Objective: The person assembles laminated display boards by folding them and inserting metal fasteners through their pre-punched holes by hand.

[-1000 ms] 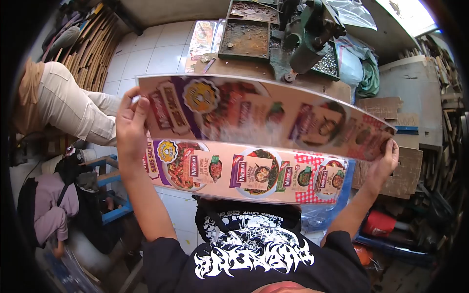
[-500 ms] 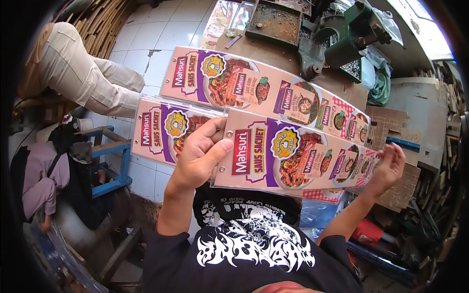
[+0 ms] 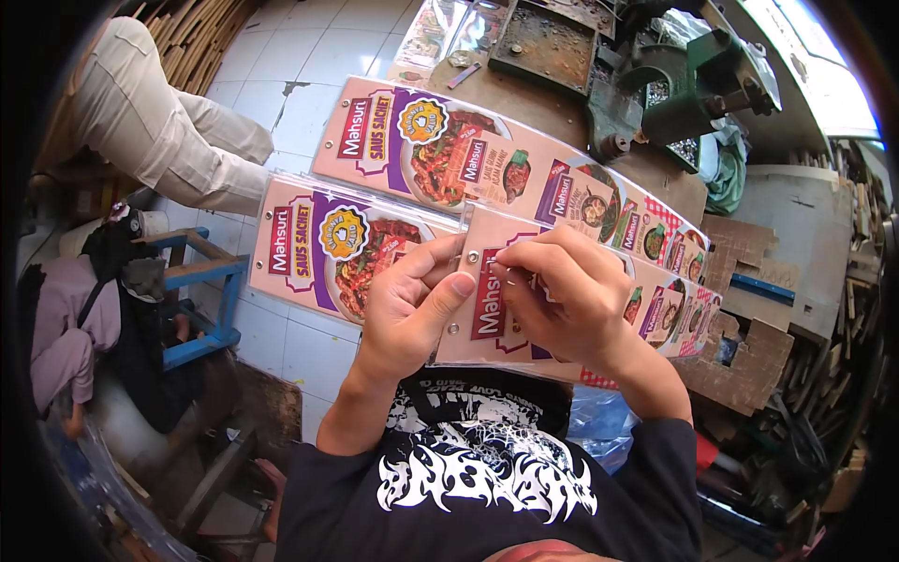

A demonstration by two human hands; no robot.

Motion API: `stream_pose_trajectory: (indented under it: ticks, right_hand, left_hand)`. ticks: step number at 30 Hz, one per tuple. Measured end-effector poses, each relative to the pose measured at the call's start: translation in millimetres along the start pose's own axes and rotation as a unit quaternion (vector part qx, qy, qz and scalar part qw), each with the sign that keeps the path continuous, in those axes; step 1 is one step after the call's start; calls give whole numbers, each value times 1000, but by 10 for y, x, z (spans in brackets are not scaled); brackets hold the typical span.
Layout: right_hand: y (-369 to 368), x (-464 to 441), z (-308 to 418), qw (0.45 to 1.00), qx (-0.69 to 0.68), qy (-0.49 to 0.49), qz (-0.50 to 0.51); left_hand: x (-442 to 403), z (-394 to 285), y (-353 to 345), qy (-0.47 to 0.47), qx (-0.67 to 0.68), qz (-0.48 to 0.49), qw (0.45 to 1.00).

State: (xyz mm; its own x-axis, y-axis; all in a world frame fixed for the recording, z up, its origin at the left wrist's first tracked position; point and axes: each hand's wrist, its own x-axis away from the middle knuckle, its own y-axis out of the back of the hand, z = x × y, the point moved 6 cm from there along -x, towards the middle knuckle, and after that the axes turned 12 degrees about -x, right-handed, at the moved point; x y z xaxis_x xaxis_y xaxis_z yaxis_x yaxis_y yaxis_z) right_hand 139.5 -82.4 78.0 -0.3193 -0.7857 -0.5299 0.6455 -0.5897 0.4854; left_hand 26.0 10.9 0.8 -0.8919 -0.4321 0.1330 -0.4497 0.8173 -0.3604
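Observation:
My left hand [image 3: 412, 300] grips the left end of a printed pink sign strip [image 3: 479, 351], thumb on top. The strip reads "Mahsuri" and has metal eyelets at that end. Over its logo, my right hand [image 3: 576, 290] is closed with curled, pinched fingers; what they hold, if anything, is too small or hidden to tell. More matching strips [image 3: 281, 239] lie to the left, partly behind my left hand. Beyond the held strip lies another matching strip [image 3: 449, 159].
A green metal press [image 3: 665, 103] stands on the worktable at the back right, beside a dark metal tray [image 3: 548, 47] of small bits. Worn boards [image 3: 749, 365] lie at right. A person in light trousers [image 3: 178, 122] stands at left, near a blue frame [image 3: 206, 272].
My right hand has moved left from the strip's far right end to its logo end, and its fingers have closed. My left hand keeps its grip, shifted slightly right.

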Motion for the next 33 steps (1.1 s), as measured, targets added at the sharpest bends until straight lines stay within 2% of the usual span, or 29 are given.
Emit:
stream_pose_trajectory:
  ticks: [1, 5, 14, 22, 29, 33]
  right_hand:
    - [-21, -3, -5, 1000, 8, 25, -7]
    - [-31, -16, 2, 999, 18, 34, 2]
    - [-8, -32, 38, 998, 36, 52, 3]
    - [-42, 0, 46, 996, 47, 79, 14]
    - [-43, 12, 60, 997, 41, 66, 19]
    - [-56, 37, 105, 992, 74, 102, 30]
  left_hand:
    - [3, -2, -6, 7, -4, 6, 1000]
    - [7, -50, -37, -13, -48, 19, 999]
    - [15, -122, -92, -7, -52, 43, 998]
    - [49, -160, -92, -16, -69, 32, 997]
    - [59, -152, -96, -21, -67, 28, 997]
    - [84, -175, -104, -13, -86, 15, 996]
